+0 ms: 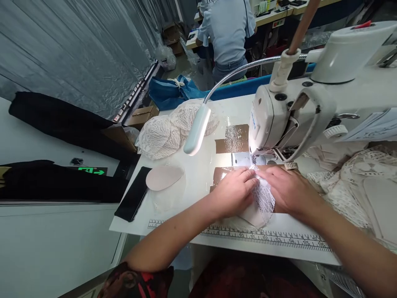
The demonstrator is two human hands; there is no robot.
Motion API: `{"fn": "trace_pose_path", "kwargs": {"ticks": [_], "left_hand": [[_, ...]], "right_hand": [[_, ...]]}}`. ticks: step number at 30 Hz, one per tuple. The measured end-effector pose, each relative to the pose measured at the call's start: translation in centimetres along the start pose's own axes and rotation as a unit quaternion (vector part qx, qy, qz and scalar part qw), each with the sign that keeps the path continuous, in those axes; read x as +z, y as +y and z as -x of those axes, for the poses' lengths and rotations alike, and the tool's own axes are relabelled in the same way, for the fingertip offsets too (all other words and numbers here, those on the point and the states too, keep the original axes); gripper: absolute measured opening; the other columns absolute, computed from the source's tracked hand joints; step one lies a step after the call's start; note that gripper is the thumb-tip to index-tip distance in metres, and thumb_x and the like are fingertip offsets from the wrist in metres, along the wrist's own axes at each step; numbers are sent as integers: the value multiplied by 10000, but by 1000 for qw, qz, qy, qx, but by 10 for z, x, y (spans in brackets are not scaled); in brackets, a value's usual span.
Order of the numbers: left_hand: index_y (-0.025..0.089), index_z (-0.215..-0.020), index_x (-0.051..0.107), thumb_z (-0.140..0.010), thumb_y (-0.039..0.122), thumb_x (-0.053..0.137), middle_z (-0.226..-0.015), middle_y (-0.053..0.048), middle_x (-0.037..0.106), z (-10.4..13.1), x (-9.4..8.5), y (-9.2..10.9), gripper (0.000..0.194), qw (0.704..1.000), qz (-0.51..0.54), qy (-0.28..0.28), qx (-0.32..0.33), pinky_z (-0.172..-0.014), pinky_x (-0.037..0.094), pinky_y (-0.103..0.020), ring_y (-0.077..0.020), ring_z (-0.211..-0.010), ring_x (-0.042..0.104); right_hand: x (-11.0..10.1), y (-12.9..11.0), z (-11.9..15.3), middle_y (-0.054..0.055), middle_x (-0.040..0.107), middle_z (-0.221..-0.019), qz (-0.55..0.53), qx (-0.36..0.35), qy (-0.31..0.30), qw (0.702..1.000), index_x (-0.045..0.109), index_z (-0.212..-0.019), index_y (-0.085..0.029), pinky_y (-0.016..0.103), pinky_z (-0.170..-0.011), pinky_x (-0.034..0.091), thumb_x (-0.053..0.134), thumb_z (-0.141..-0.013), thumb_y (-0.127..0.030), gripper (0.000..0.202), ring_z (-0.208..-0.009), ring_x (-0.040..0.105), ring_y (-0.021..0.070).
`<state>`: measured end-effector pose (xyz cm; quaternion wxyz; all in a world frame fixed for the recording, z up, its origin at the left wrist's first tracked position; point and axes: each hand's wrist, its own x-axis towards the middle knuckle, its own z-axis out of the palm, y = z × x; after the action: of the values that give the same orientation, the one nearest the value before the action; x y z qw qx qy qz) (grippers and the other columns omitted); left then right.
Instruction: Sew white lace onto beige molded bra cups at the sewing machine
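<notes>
guiding lace [264,200] at the sewing machine [269,116], right of the table's [198,174] middle | left hand [234,192] and right hand [287,188] on it, fingers bent; pinching or pressing, cannot tell | best fed evenly, edge flat, fingertips clear

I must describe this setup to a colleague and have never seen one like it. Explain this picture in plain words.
There is one picture, taken by a camera on the person's head, looking forward and down. The big white machine is a sewing machine. No robot here: the person's bare left hand and right hand are on a piece of white lace near its needle; whether they pinch or only press it is hard to tell. On the white table lie a lace pile, a pale oval pad and a flat black object. A ruler scale runs along the near edge. More lace lies at the right.
</notes>
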<state>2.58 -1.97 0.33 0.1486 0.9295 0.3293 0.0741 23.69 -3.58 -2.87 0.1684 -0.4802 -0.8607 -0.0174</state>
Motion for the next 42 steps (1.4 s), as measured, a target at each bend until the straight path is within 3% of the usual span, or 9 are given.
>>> {"fn": "trace_pose_path", "kwargs": {"ticks": [3, 10, 19, 25, 28, 30, 33, 36, 42], "left_hand": [[106, -1307, 518, -870, 238, 564, -1367, -149, 536, -5, -4, -5, 459, 999, -13, -19, -28, -991, 492, -457, -287, -1196, 524], [61, -1372, 482, -927, 404, 485, -1444, -153, 476, -11, -3, -17, 562, 996, -62, -40, -46, -973, 480, -445, -293, -1112, 523], [57, -1417, 445, -917, 390, 483, -1495, -156, 434, -23, -15, -44, 603, 994, -68, -83, 18, -1077, 384, -447, -309, -1298, 430], [84, -1448, 395, -905, 341, 492, -1504, -168, 415, -24, -23, -54, 609, 991, -61, -115, 32, -1084, 368, -478, -332, -1378, 365], [80, -1370, 487, -890, 229, 504, -1479, -172, 439, -15, -27, -50, 503, 995, -49, -78, 31, -1086, 372, -466, -325, -1373, 373], [79, -1304, 540, -887, 260, 542, -1410, -176, 499, -8, -26, -42, 455, 998, -25, -36, 36, -1053, 404, -444, -309, -1300, 445], [110, -1120, 634, -891, 357, 568, -1128, -134, 639, -2, -16, -28, 343, 1000, -5, -11, 28, -865, 479, -394, -259, -1015, 577], [132, -851, 649, -931, 243, 468, -856, -85, 643, -2, -1, -22, 227, 999, -34, 10, 2, -682, 424, -333, -208, -790, 559], [142, -824, 629, -926, 242, 472, -851, -59, 644, 0, 8, -30, 212, 998, 16, 46, 30, -691, 385, -320, -181, -760, 529]], "right_hand": [[-3, -6, -5, 65, 669, -827, 66, 6, -28, 997, 706, -1150, -189, 335, -616, 333, 441, -849, -141, 404, -631, 523, 196], [-5, -9, -10, 48, 659, -773, 58, 29, -25, 998, 729, -1112, -195, 321, -580, 279, 473, -821, -117, 395, -558, 433, 164], [2, -8, -13, 35, 713, -877, 50, 50, 8, 997, 712, -1111, -194, 304, -511, 288, 491, -773, -70, 422, -561, 481, 157], [3, -7, -11, 41, 705, -799, 45, 27, 9, 999, 713, -1098, -190, 296, -462, 282, 479, -815, -99, 379, -545, 527, 164], [1, -4, -8, 48, 717, -823, 4, 14, 20, 1000, 712, -1076, -177, 285, -493, 367, 436, -828, -90, 381, -566, 573, 157], [1, 0, -4, 69, 739, -918, -6, 22, 31, 999, 708, -1084, -166, 284, -518, 418, 425, -825, -82, 393, -608, 620, 162], [1, 5, 3, 79, 744, -1019, 4, 36, 30, 999, 713, -1059, -181, 297, -549, 466, 442, -847, -119, 350, -742, 685, 204], [-2, 6, 6, 51, 748, -1011, -6, 34, 22, 999, 705, -1037, -212, 303, -608, 499, 457, -870, -148, 306, -868, 701, 225], [-11, 0, 4, 46, 708, -1066, -86, -12, 1, 996, 632, -1122, -195, 289, -699, 495, 472, -902, -129, 280, -853, 670, 171]]}}
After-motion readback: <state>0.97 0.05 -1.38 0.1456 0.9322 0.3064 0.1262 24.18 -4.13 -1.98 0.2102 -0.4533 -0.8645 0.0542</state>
